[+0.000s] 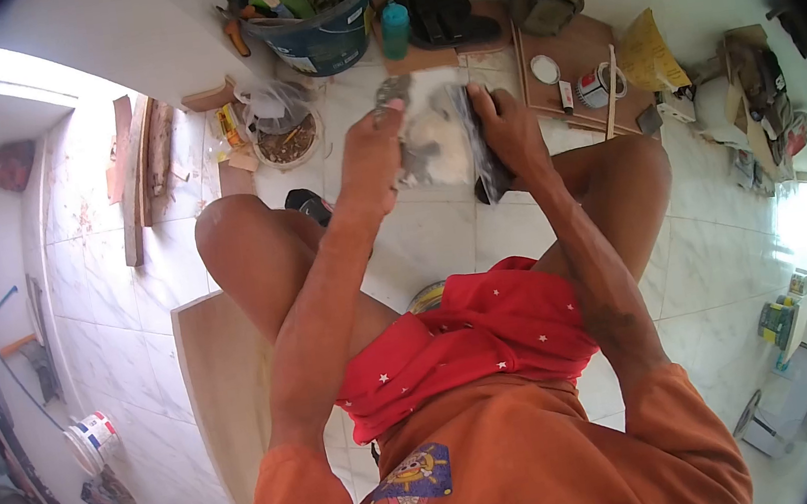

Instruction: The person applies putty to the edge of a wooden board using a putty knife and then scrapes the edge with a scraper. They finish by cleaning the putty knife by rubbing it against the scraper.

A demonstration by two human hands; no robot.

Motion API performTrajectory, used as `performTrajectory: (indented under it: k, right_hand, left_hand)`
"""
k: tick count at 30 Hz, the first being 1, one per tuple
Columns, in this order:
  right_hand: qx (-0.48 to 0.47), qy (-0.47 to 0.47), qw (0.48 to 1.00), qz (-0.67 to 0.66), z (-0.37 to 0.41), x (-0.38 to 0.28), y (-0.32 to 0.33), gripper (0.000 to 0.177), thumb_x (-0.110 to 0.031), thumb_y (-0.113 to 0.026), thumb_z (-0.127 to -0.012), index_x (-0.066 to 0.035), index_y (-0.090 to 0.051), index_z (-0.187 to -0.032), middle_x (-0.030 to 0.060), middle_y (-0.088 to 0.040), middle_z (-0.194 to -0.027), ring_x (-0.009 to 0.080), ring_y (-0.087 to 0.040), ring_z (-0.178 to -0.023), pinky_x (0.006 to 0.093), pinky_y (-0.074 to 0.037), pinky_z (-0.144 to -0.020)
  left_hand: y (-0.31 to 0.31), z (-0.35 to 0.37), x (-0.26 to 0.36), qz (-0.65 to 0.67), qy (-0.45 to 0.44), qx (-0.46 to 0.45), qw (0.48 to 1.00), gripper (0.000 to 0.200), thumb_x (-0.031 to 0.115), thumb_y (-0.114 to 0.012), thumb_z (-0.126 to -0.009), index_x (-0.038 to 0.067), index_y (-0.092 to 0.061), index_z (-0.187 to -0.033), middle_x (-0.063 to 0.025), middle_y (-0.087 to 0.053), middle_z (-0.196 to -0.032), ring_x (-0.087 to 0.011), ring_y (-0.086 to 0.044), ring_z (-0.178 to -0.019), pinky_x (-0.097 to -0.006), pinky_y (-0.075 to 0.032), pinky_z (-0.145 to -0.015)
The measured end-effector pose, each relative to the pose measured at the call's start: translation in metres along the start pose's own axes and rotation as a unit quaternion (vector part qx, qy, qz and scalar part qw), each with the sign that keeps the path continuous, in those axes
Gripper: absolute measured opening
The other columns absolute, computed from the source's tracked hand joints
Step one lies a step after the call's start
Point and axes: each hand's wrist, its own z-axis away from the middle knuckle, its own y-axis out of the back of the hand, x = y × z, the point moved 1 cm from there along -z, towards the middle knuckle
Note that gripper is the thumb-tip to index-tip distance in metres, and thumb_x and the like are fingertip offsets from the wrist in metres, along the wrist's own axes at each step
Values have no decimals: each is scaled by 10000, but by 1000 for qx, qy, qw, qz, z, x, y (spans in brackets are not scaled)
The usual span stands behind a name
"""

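Observation:
Between my knees, a clear plastic bag (440, 142) with pale, powdery-looking contents and grey patches is held up above the tiled floor. It is blurred, so its contents are hard to make out. My left hand (375, 160) grips its left edge, thumb on top. On the opposite side, my right hand (509, 128) has its fingers closed on the bag's dark right edge.
A dark bucket (322, 40) full of items stands ahead, beside a teal bottle (395, 31) and black sandals (446, 20). A bowl of brown bits (289, 143) and wood strips (141, 178) lie left. A paint can (597, 87) rests on a brown board (539, 44) at right.

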Motion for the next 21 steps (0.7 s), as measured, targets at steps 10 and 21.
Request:
performTrajectory:
  k: [10,21]
  right_hand:
    - [90,43,994,-38,-17,-23,33,672,-609,-586,-957,57,-675,-960,229,-677,-836,303,-641,-771,418,-490,-735]
    - [-53,50,995,62,-9,14,-10,738,-622,-664,-892,94,-617,-1062,325,-679,-891,460,-675,-879,471,-518,-793]
  left_hand:
    - [21,-1,18,167,-28,0,986,373,287,-622,-1003,-33,-646,-1193,-96,-686,-1090,-184,-684,-929,-331,-581,-785]
    - [34,-2,43,227,-55,-37,972,395,309,-614,-1017,-33,-628,-1216,-95,-689,-1083,-182,-686,-921,-329,-584,-785]
